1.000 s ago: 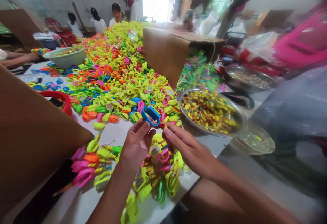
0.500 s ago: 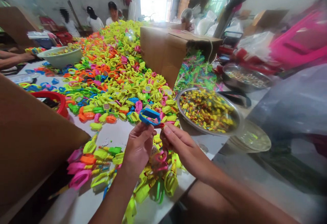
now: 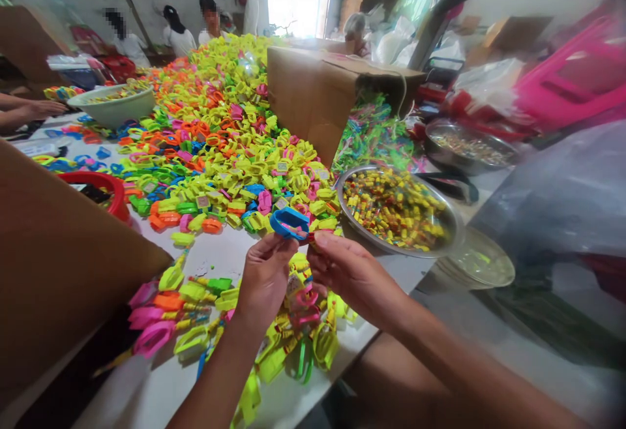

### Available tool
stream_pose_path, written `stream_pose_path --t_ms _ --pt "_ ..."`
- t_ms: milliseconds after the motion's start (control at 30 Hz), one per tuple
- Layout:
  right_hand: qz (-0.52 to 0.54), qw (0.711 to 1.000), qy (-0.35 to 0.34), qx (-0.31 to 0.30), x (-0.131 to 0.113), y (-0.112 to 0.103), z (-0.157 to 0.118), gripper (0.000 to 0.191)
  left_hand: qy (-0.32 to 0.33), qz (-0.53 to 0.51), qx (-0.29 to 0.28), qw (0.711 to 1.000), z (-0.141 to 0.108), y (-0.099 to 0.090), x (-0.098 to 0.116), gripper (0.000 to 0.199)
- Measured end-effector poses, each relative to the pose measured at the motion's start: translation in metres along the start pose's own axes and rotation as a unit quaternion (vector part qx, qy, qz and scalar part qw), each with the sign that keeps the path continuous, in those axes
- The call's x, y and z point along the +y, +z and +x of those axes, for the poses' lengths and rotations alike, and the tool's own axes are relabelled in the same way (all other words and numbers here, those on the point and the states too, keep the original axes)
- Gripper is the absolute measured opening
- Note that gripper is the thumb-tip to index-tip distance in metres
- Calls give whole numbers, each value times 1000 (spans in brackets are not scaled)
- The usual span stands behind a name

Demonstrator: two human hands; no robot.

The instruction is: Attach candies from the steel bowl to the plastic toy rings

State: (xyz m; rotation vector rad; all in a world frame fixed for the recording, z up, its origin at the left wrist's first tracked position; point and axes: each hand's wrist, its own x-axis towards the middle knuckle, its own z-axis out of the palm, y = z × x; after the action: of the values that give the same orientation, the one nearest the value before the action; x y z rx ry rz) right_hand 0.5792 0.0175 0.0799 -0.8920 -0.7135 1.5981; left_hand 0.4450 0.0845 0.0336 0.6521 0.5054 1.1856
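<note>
Pinched in my left hand (image 3: 267,276) is a blue plastic loop (image 3: 280,223), shaped like a toy watch band and tilted over the table. My right hand (image 3: 349,272) is closed beside it, thumb and forefinger gripping a small red piece (image 3: 310,238) against the loop's lower right end. The fingers hide most of the red piece. Under and around both hands lie bright loops with yellow, pencil-like sticks on them, among them a pink loop (image 3: 154,338) and a green loop (image 3: 304,358). Beyond my hands rises a large heap of yellow, orange, blue and pink loops (image 3: 235,162).
A metal bowl (image 3: 452,236) of small yellow-and-red pieces stands at right. Cardboard boxes (image 3: 308,93) (image 3: 73,272) stand behind the heap and close at left. A red basket (image 3: 119,197), a pale bowl (image 3: 115,113) and a co-worker's hands (image 3: 42,108) are at left. Several people sit farther back.
The blue loop has tilted slightly and shifted a little to the right. Both hands keep their grips, and the right hand stays on the red piece. The view has shifted slightly.
</note>
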Motion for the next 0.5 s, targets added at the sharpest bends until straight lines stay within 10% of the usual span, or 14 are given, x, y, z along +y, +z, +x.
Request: stream_pose_path --t_ms 500 --pt "-50 997 -39 -51 -14 -1 -15 30 25 11 -95 995 -7 10 0 29"
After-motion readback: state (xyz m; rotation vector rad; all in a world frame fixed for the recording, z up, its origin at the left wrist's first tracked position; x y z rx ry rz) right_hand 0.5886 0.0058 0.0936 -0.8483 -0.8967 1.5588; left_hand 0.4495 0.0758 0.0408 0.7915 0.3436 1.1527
